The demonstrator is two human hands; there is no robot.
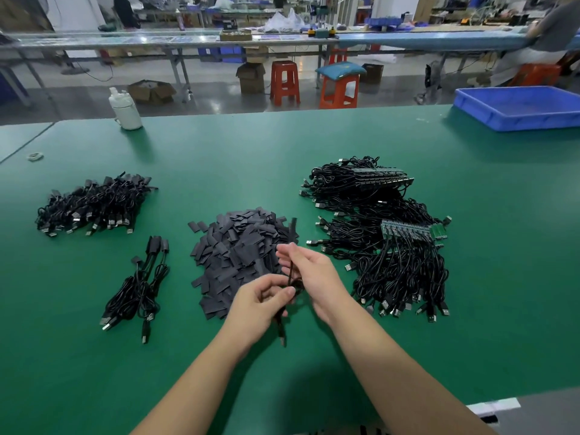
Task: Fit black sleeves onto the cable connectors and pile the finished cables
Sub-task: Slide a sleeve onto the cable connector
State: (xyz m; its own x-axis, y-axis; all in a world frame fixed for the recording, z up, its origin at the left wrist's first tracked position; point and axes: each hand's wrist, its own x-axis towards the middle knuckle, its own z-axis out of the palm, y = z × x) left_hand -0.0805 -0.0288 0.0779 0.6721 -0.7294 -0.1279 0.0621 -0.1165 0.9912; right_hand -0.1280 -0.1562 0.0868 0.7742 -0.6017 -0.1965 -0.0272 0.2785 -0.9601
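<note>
A heap of flat black sleeves (pixel 238 246) lies in the middle of the green table (pixel 251 158). Just in front of it, my left hand (pixel 260 304) grips a black cable (pixel 282 331) whose plug end hangs down below the fist. My right hand (pixel 309 271) pinches the upper end of the same cable between thumb and fingers. Whether a sleeve is on that end is hidden by my fingers. A small pile of sleeved cables (pixel 138 287) lies to the left. A large tangle of cables with green circuit boards (pixel 386 240) lies to the right.
Another heap of cables (pixel 94 205) sits at the far left. A white bottle (pixel 125 109) stands at the table's back edge, a blue plastic bin (pixel 521 106) at the back right. Red stools and workbenches stand beyond the table, and a person sits at the far right.
</note>
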